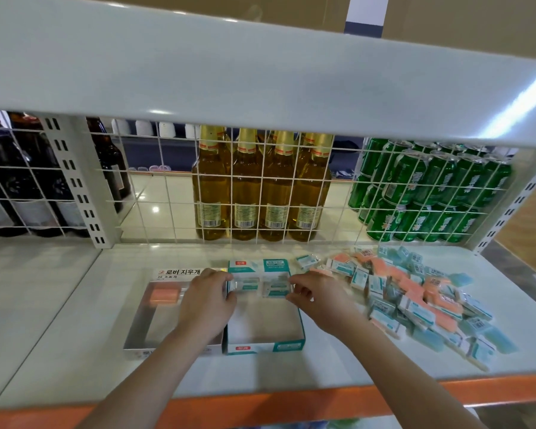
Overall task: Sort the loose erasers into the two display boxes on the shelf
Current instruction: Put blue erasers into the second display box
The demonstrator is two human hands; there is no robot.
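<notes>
Your left hand [206, 300] and right hand [317, 300] each pinched an eraser [276, 287] in the teal box [265, 345]. The pile [415, 292] lay at three o'clock. Bottles [260, 193] and cans [430, 193] stood at twelve, behind wire [180, 187].

The left hand [205, 305] hides the grey display box's [143, 320] right wall, both forearms run off the bottom edge, and print on the piled loose erasers [415, 292] is too blurred to read.
</notes>
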